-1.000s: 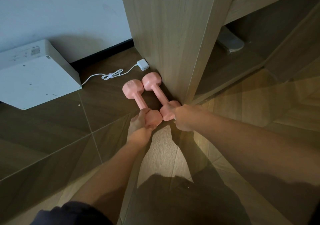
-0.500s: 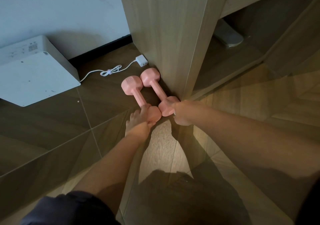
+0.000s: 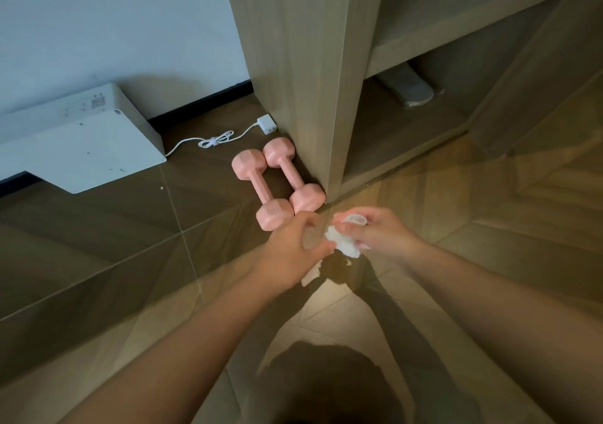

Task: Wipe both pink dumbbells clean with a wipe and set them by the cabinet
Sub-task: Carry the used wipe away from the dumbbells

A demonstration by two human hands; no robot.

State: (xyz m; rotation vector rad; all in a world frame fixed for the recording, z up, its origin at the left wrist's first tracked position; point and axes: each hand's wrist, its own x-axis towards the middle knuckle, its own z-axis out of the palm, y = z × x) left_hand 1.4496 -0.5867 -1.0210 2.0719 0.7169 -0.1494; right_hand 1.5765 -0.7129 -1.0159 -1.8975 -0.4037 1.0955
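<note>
Head view: both dumbbells (image 3: 262, 192) down by cabinet (image 3: 293, 64), wipe (image 3: 342, 245) between the hands.
Inner dumbbell (image 3: 292, 175) lies on the floor (image 3: 98, 244) against the cabinet's side panel; outer dumbbell (image 3: 274, 217) lies alongside, parallel, heads touching. Neither is gripped. Right hand (image 3: 378, 234) is just short of them, fingers curled round the crumpled white wipe. Left hand (image 3: 290, 244) meets the wipe's edge; blur hides whether it grips or only touches. White box (image 3: 81, 136) and cable (image 3: 215, 139) sit off left by the wall. Judgement: placing looks done. Whether both got wiped can't be read here. Likely left: get rid of the wipe.
</note>
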